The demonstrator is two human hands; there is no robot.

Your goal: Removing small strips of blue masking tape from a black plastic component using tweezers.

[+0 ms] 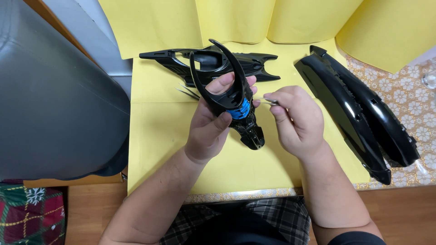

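A big grey rounded form (54, 100), smooth and matte like vinyl or plastic, fills the left third of the frame. Sheets of flat yellow paper (163, 136) cover the middle and top, overlapping in creased layers above a table cloth with a white floral lace pattern (404, 90) at the right edge. On the right, lying diagonally, sit two long glossy black plastic shells (359, 118), curved and tapered, nested side by side and catching the light. At upper centre a flat black plastic frame (181, 61) with pointed, wing-like ends lies across the paper, touching nothing in the hands. In the centre the left hand (213, 122) is closed around a black forked piece (227, 90), its two thin curved prongs rising like horns, with a ribbed blue insert (240, 110) at its waist and a narrow black tail pointing down. Just to its right, the right hand (295, 118) pinches a small slim metal pin (271, 101) between thumb and forefinger, its tip aimed at the blue part. Thin dark spikes (187, 92) show behind the left hand. Plaid fabric (254, 215) shows at the bottom edge.
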